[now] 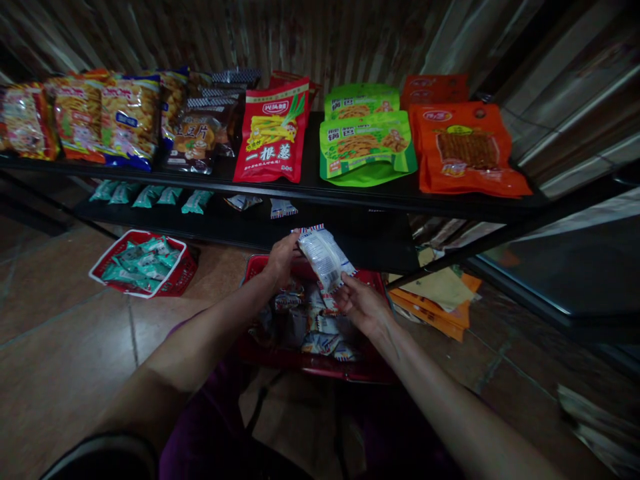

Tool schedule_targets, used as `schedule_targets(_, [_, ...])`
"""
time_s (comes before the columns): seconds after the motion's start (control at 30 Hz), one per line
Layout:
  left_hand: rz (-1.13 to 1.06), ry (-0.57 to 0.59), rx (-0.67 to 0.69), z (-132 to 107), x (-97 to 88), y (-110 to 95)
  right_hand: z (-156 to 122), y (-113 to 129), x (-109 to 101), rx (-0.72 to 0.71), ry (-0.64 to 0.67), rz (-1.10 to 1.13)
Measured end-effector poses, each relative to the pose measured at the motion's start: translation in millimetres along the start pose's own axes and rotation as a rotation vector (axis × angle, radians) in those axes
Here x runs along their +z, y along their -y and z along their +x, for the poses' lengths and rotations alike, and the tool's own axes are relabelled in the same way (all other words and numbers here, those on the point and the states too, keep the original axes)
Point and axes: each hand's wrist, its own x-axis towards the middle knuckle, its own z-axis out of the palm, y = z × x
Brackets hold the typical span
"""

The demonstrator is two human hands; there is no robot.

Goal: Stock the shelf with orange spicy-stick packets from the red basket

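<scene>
Both my hands hold one small white snack packet above a red basket filled with several similar packets. My left hand pinches the packet's upper left edge. My right hand grips its lower end from below. The packet is tilted, with printed text on its face. The basket sits on the floor in front of my lap, just below a low black shelf.
The upper shelf carries large snack bags: red, green, orange, and yellow ones at left. Small teal packets and two white ones lie on the lower shelf. Another red basket of teal packets stands left. Orange envelopes lie right.
</scene>
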Motion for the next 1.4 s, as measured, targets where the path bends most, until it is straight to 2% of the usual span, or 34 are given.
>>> schedule_targets(0.1, [0.081,0.001,0.069,2,-4.1,1,5,1,-3,0.009,0.000,0.001])
schedule_targets(0.2, [0.146,-0.019,0.071,-1,-6.1,-2,8,0,-5,0.014,-0.002,-0.031])
schedule_targets(0.43, [0.157,-0.042,0.155,-1,-8.1,-6,1,0,-2,-0.050,-0.004,-0.100])
schedule_targets(0.53, [0.135,-0.057,0.163,1,-10.0,-5,-3,2,0,-0.058,-0.018,-0.124])
schedule_targets(0.9, [0.129,-0.130,0.139,10,-14.0,-4,-3,-4,-4,-0.176,0.074,-0.210])
schedule_targets(1.1, [0.173,-0.030,0.101,12,-21.7,-8,-3,-5,-5,-0.256,0.062,-0.322])
schedule_targets(1.27, [0.260,0.043,0.127,8,-23.0,-15,-4,-9,-6,-0.350,0.096,-0.478])
schedule_targets(1.4, [0.308,0.046,0.133,5,-21.3,-19,-4,-11,-7,-0.390,0.083,-0.583])
